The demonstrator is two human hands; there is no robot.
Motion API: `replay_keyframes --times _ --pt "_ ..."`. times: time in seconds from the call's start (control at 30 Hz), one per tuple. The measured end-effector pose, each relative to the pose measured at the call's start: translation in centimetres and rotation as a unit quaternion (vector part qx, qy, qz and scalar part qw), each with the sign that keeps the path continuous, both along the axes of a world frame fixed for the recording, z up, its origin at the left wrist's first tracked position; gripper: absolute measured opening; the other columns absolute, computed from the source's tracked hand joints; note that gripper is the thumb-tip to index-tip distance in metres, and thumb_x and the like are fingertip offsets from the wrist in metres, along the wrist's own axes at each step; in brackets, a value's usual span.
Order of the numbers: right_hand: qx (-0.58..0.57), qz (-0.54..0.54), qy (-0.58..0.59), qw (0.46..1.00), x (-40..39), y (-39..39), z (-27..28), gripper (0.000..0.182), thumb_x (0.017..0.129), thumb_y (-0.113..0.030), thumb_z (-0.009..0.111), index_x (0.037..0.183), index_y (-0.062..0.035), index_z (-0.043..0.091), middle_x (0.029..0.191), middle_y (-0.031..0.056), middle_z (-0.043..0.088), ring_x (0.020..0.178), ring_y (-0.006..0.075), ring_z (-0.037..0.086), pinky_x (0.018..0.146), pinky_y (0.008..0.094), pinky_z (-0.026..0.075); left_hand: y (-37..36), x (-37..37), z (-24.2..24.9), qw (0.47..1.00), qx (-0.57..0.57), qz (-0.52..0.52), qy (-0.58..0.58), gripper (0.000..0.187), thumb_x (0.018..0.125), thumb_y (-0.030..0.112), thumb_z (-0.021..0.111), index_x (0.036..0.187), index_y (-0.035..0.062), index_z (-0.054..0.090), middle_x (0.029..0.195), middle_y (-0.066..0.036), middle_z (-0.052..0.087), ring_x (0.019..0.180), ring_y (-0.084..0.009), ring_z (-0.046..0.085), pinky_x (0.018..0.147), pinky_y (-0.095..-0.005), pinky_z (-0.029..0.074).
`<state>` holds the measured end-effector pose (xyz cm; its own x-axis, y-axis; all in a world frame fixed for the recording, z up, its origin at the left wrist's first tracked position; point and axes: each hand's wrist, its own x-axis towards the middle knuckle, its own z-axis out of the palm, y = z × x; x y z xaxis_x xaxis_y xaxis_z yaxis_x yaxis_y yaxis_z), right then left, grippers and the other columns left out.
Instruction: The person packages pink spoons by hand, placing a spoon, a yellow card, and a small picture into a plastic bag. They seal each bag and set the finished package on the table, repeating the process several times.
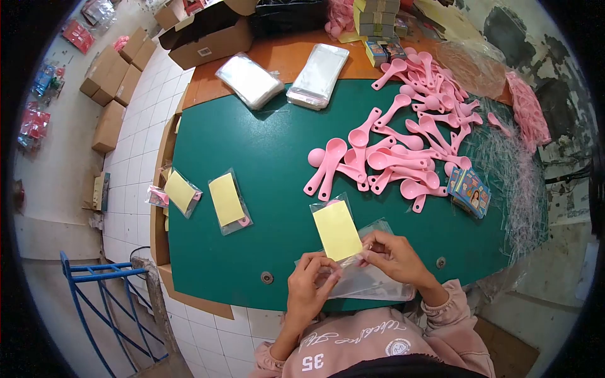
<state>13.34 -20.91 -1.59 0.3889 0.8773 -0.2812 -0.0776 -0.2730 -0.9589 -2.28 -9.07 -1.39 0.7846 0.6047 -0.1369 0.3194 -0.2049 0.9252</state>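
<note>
Packet (337, 230): clear film, plain yellow card, pink showing behind
Left hand (310, 283): pinching its near edge
Right hand (392, 257): pinching its near corner

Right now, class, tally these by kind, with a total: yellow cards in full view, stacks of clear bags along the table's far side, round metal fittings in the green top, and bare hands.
Yellow cards: 3
Far stacks of clear bags: 2
Metal fittings: 2
Bare hands, left hand and right hand: 2
Total: 9
</note>
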Motion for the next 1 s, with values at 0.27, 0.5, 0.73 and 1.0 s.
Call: replay_keyframes --times 0.27,0.5,0.73,1.0 --pt "-0.022 -0.064 0.063 0.996 -0.4 0.7 0.2 0.01 0.087 -0.004 0.052 0.089 0.0041 0.047 0.078 0.0113 0.06 0.068 0.017 0.065 0.056 0.0252 0.054 0.6 0.0 -0.4 0.996 -0.072 0.039 0.042 0.01 0.076 0.004 0.067 0.081 -0.002 0.06 0.078 -0.003 0.061 0.07 -0.0084 0.059 0.058 -0.0188 0.047" --pt "-0.01 -0.096 0.063 0.993 -0.3 1.1 0.4 0.011 0.087 -0.002 0.05 0.091 0.0021 0.04 0.075 0.0115 0.058 0.067 0.0182 0.065 0.051 0.0251 0.053 0.5 0.1 -1.0 0.987 -0.128 0.093 0.006 0.021 0.081 0.002 0.061 0.097 0.0004 0.048 0.08 -0.006 0.061 0.073 -0.0092 0.06 0.06 -0.0208 0.049" --pt "-0.011 -0.086 0.052 0.995 -0.4 1.2 0.5 0.016 0.088 -0.003 0.049 0.102 0.0027 0.045 0.074 0.011 0.06 0.065 0.0166 0.065 0.052 0.0241 0.053 0.0 1.0 0.6 0.984 -0.138 0.111 -0.004 0.02 0.083 0.003 0.059 0.098 0.0005 0.046 0.082 -0.011 0.059 0.072 -0.0115 0.061 0.061 -0.0214 0.05" --pt "-0.011 -0.073 -0.002 0.997 -0.7 1.0 0.5 0.036 0.086 -0.002 0.051 0.122 -0.0002 0.047 0.076 0.0107 0.063 0.064 0.0143 0.064 0.056 0.0241 0.053 0.0 1.2 -1.1 0.985 -0.156 0.066 -0.032 0.039 0.083 0.0 0.056 0.115 0.0018 0.033 0.089 -0.012 0.057 0.077 -0.0129 0.06 0.062 -0.0244 0.054"
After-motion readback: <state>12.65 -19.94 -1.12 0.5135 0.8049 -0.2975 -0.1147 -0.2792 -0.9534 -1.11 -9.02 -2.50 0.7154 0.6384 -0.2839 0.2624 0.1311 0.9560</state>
